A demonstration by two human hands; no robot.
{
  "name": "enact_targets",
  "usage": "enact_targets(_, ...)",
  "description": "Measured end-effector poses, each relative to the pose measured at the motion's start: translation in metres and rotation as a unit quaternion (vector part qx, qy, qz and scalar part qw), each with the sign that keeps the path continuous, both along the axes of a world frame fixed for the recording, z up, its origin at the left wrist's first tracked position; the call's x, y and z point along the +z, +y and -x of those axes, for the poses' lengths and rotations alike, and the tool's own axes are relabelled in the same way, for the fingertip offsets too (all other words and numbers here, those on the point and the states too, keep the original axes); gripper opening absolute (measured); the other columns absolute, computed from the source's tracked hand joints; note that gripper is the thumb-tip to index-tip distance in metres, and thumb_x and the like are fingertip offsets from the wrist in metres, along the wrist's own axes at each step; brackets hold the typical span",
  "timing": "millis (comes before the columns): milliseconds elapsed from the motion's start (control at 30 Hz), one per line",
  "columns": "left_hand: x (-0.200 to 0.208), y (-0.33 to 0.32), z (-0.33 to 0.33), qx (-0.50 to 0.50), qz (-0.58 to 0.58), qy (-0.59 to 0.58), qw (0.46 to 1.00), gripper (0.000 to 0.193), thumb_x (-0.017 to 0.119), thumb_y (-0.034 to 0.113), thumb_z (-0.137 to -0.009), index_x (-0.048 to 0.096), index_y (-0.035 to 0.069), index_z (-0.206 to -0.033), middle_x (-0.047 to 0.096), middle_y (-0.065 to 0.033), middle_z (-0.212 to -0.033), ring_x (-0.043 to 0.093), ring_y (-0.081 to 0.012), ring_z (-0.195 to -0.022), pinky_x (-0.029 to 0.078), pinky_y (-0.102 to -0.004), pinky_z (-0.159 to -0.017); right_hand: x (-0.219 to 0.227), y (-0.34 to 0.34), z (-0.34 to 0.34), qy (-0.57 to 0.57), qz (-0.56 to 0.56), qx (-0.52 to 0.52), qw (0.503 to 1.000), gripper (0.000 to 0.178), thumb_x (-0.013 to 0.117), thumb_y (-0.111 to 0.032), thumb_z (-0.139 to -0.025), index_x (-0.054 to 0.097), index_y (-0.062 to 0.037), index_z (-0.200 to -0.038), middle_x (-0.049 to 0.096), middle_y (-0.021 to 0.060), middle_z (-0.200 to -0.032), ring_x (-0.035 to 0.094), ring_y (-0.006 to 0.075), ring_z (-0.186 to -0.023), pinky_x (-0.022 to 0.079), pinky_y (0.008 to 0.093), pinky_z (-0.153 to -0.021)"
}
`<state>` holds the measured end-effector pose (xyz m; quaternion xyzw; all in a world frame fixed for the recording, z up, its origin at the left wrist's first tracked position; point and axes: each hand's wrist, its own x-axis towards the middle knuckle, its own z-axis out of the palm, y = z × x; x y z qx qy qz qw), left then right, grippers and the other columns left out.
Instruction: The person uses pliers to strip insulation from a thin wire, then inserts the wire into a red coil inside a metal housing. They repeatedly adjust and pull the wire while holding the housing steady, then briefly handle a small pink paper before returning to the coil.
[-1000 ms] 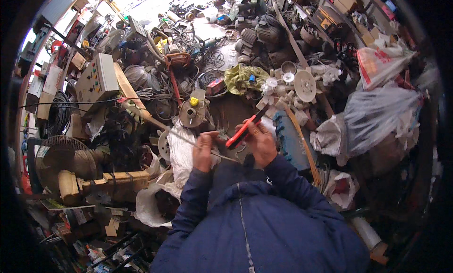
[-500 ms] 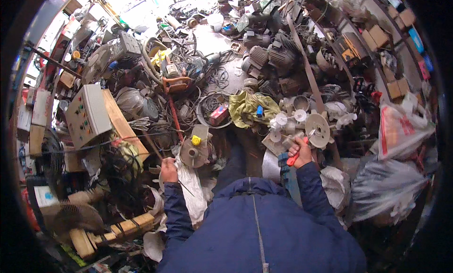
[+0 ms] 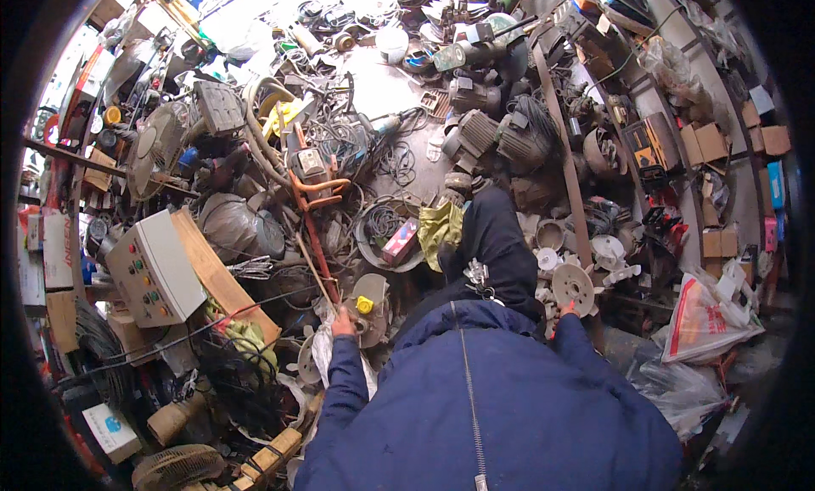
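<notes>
My left hand [image 3: 343,324] is closed round a thin brown rod [image 3: 316,266], which slants up and away to the left. Just right of that hand is a grey metal flange [image 3: 371,300] with a yellow knob [image 3: 364,305]. My right hand [image 3: 567,308] is mostly behind its blue sleeve; only the fingertips and a sliver of a red-handled tool show there. A pale round disc with holes [image 3: 572,286] stands right beyond those fingers. A bent dark-trousered leg [image 3: 497,236] reaches forward between my hands, with a bunch of keys [image 3: 478,275] hanging at the waist.
Electric motors [image 3: 522,141] and coiled cables crowd the floor ahead. At the left are a control box with coloured buttons [image 3: 155,269] and a wooden board [image 3: 225,279]. Shelves with cartons [image 3: 705,143] and a plastic bag [image 3: 709,317] line the right. A yellow-green cloth [image 3: 440,230] lies by the leg.
My leg has come up and forward, covering part of the cloth. Both hands are nearer my body, and the right one with its red-handled tool is now largely hidden by the sleeve.
</notes>
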<state>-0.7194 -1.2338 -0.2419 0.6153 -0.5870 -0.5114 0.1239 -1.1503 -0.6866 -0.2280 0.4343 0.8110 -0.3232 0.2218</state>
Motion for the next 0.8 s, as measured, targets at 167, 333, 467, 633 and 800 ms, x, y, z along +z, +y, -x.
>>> enact_targets(167, -0.046, 0.052, -0.017, -0.031, -0.011, -0.103, 0.994, 0.064, 0.052, 0.055, -0.098, 0.073, 0.002, -0.071, 0.066, -0.0113, -0.060, 0.063, -0.0234, -0.056, 0.052, -0.0390, -0.060, -0.057, -0.073, 0.077, 0.028, 0.049, 0.053, 0.997, 0.024, 0.075, -0.025, -0.082, 0.063, -0.0055, -0.075, 0.057, 0.0074, -0.060, 0.050, 0.0220, -0.044, 0.040, 0.0386, -0.041)
enact_targets(333, -0.092, 0.026, 0.007, -0.024, -0.094, -0.311, 0.945, 0.068, 0.049, 0.062, -0.097, 0.076, 0.003, -0.079, 0.073, -0.0149, -0.073, 0.070, -0.0313, -0.073, 0.053, -0.0444, -0.073, -0.073, -0.214, 0.172, -0.007, 0.064, 0.137, 0.989, 0.032, 0.079, -0.026, -0.074, 0.068, 0.0025, -0.081, 0.068, 0.0120, -0.070, 0.063, 0.0243, -0.055, 0.053, 0.0387, -0.057)
enact_targets(467, -0.069, -0.057, 0.092, 0.078, -0.075, -0.268, 0.957, 0.061, 0.053, 0.055, -0.098, 0.074, 0.000, -0.082, 0.072, -0.0185, -0.079, 0.069, -0.0350, -0.080, 0.052, -0.0467, -0.074, -0.094, -0.343, 0.259, -0.033, 0.045, 0.126, 0.990, 0.028, 0.082, -0.018, -0.072, 0.069, 0.0048, -0.082, 0.070, 0.0124, -0.073, 0.064, 0.0221, -0.057, 0.053, 0.0384, -0.059)
enact_targets(633, 0.001, -0.170, 0.260, 0.189, -0.078, -0.245, 0.948, 0.062, 0.051, 0.057, -0.099, 0.073, 0.004, -0.073, 0.069, -0.0118, -0.069, 0.067, -0.0292, -0.072, 0.052, -0.0464, -0.071, -0.115, -0.491, 0.403, -0.085, 0.025, 0.301, 0.949, 0.028, 0.080, -0.023, -0.074, 0.071, 0.0018, -0.081, 0.070, 0.0124, -0.071, 0.066, 0.0248, -0.063, 0.053, 0.0398, -0.065)
enact_targets(800, 0.033, -0.285, 0.385, 0.167, -0.085, -0.143, 0.972, 0.053, 0.057, 0.046, -0.101, 0.066, 0.002, -0.072, 0.057, -0.0043, -0.059, 0.052, -0.0166, -0.059, 0.043, -0.0359, -0.060, -0.104, -0.582, 0.511, -0.086, -0.029, 0.391, 0.916, 0.032, 0.080, -0.029, -0.074, 0.073, -0.0015, -0.088, 0.072, 0.0124, -0.077, 0.069, 0.0254, -0.073, 0.054, 0.0396, -0.074)
